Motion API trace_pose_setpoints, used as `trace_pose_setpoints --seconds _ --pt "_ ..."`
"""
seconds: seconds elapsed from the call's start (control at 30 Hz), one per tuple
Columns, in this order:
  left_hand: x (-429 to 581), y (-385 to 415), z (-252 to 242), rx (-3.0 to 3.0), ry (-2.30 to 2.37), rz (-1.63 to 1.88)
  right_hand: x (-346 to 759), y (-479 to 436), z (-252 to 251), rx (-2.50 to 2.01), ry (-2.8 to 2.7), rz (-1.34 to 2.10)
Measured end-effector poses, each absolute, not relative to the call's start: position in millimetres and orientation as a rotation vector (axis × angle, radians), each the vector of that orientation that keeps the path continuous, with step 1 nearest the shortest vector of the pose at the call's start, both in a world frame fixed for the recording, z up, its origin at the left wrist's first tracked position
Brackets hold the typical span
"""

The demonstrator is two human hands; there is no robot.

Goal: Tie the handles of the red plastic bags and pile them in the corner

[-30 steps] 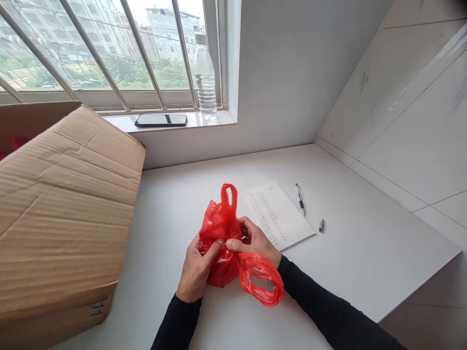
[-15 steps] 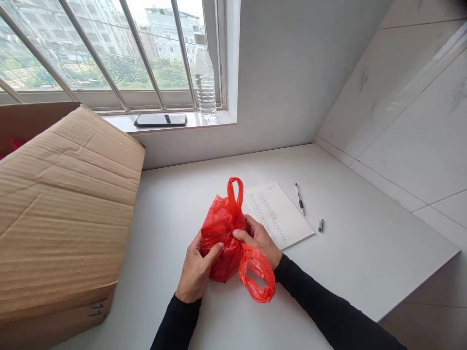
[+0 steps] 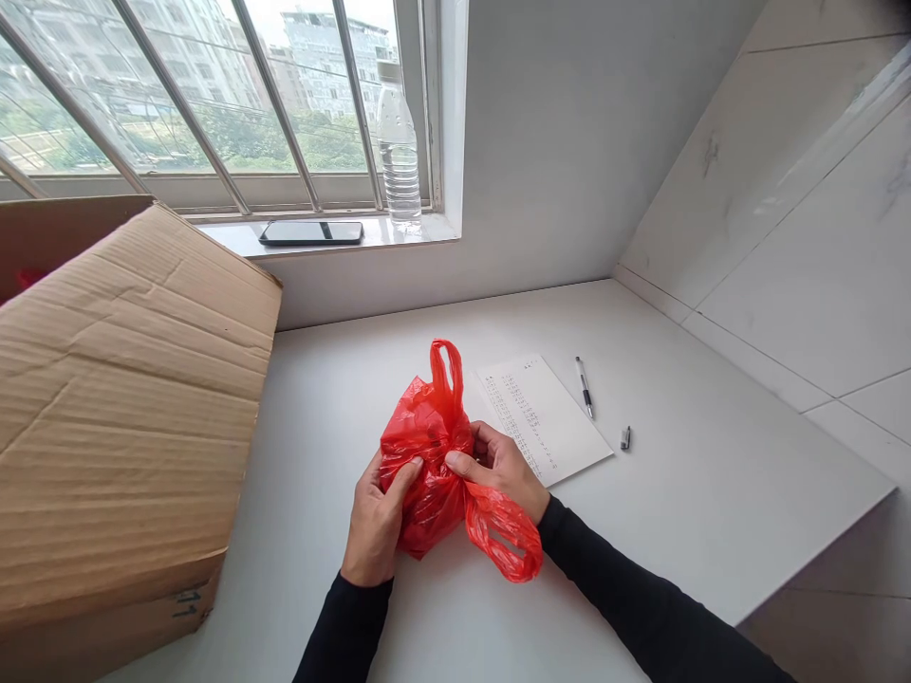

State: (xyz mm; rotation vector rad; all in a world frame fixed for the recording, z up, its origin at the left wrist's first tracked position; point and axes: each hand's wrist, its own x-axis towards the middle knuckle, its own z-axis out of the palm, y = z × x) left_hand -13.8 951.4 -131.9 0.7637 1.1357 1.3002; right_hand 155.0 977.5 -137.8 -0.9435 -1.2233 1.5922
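A red plastic bag (image 3: 434, 512), gathered at a knot with two handle loops sticking out, is held between my hands over the white table (image 3: 327, 427). My left hand (image 3: 377, 522) grips its left side, thumb pressed on the front and fingers behind. My right hand (image 3: 502, 470) is closed on the right side, its thumb at the knot. One loop points up toward the window; the other droops over my right wrist. What the bag contains is hidden. Just behind my right hand lies a sheet of paper (image 3: 548, 417) with written rows.
A large open cardboard box (image 3: 142, 408) fills the left side, with something red inside. Right of the paper are a pen (image 3: 584, 384) and its cap (image 3: 625, 437). A phone (image 3: 311, 233) and a water bottle (image 3: 399, 152) occupy the windowsill.
The bag has shifted slightly left and turned a little in my hands, its upper loop leaning further left. Both hands keep their hold.
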Motion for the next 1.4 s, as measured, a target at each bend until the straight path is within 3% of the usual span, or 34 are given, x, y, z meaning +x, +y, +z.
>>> trace_pose_setpoints --seconds 1.1,1.4 --pt "-5 949 -123 0.824 1.085 1.285 154 979 -144 -0.995 -1.141 1.512" --pt "-16 949 -141 0.91 1.059 1.212 155 978 -138 -1.045 -1.273 1.475"
